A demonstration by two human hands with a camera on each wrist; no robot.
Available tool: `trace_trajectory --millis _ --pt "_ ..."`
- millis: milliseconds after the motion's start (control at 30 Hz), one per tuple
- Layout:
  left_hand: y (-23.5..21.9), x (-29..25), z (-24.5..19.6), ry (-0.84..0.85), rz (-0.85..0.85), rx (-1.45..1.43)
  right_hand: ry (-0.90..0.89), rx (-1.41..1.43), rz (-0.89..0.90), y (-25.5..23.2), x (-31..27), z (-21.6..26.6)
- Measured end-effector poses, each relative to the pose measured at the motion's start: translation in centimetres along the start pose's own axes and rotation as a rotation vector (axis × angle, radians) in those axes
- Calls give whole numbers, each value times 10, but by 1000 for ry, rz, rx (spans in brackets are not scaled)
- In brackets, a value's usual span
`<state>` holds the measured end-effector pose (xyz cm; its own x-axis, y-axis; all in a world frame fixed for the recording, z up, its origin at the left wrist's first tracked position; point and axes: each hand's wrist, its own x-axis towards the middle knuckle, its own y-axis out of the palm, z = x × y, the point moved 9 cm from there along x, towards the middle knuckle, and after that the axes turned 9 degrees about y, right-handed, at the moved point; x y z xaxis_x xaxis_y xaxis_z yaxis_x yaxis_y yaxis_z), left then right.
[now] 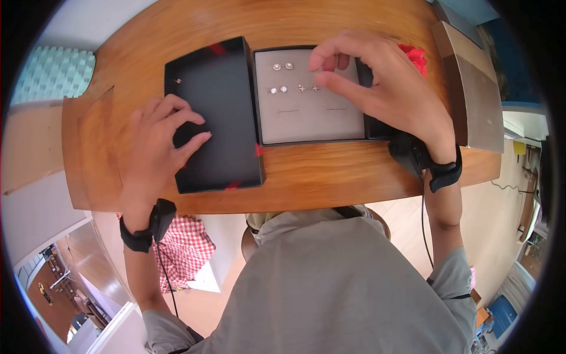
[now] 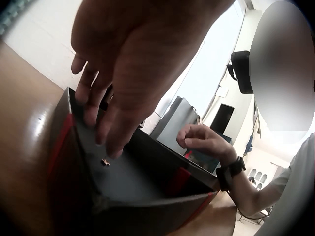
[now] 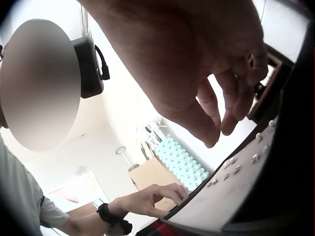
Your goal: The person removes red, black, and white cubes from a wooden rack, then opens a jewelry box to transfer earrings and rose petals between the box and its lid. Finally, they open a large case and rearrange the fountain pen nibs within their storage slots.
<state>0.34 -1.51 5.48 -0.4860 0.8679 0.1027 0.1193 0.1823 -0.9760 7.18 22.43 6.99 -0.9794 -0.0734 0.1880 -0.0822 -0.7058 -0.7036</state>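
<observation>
My left hand (image 1: 154, 138) hovers over an empty-looking black box lid (image 1: 221, 150), thumb and forefinger apart with nothing between them. In the lid lies one small earring (image 1: 178, 81), which the left wrist view shows just below the fingertips. Over the right part of a grey earring pad (image 1: 312, 127) hangs my right hand (image 1: 392, 82), fingers loosely bent and a gap at the thumb. The pad carries round earrings (image 1: 283, 66), sparkling studs (image 1: 278, 90) and star-shaped earrings (image 1: 308, 88). Part of the pad's top right is hidden by the right hand.
The pad sits in a black box (image 1: 377, 131) beside the lid on a wooden table (image 1: 318, 171). At the right stands a cardboard box (image 1: 471, 88); something red (image 1: 414, 59) shows behind the right hand. A mint-green textured object (image 1: 62, 71) is at far left.
</observation>
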Motion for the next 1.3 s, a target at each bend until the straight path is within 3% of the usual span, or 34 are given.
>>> trace_trajectory --millis 267,367,433,633,833,900,1000,1167,1233,1300 --pt "10 -8 17 -31 21 -47 -138 -32 37 23 30 35" --pt "-3 -17 23 -70 -88 -170 -163 -86 34 34 43 45" --pt "-11 -28 39 -230 -241 -426 -170 -102 38 45 54 49" --pt "-23 -37 47 -245 -283 -311 -453 -128 -146 76 76 83" --pt "-18 -38 41 -225 -257 -286 -319 -279 -92 121 134 90" --pt "-18 -36 38 -213 -256 -299 -86 -338 180 145 154 81" --pt "-20 -34 34 -183 -257 -320 -47 -523 141 159 161 84" --pt "-19 -29 27 -246 -278 -411 -11 -489 142 162 164 80" --pt "-14 -26 30 -279 -322 -570 -12 -468 128 157 164 78" --pt "-15 -21 25 -213 -334 -554 -79 -451 149 151 159 77"
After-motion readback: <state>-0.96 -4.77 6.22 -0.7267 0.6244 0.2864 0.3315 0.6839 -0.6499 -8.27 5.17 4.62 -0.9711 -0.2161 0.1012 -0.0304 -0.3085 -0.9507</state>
